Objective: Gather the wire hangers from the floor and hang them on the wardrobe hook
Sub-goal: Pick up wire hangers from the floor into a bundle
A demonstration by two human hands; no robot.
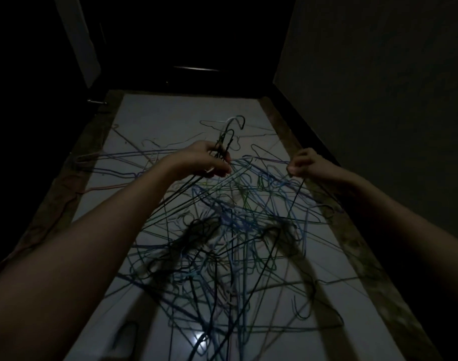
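Gathering has barely begun. The left hand (212, 162) grips a small bunch of hangers (226, 138) by their necks, hooks up; the right hand (304, 164) pinches one dark wire. Most wire hangers (222, 243) lie tangled across the floor (157, 115). No wardrobe hook shows.

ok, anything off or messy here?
Yes: wire hangers lie tangled across the floor, hooks and bars interlocked. The left hand grips a bunch; the right hand pinches one wire.

Both bare forearms outstretched, left hand (209, 160) fingers curled, right hand (304, 164) seemingly pinched, dim view.
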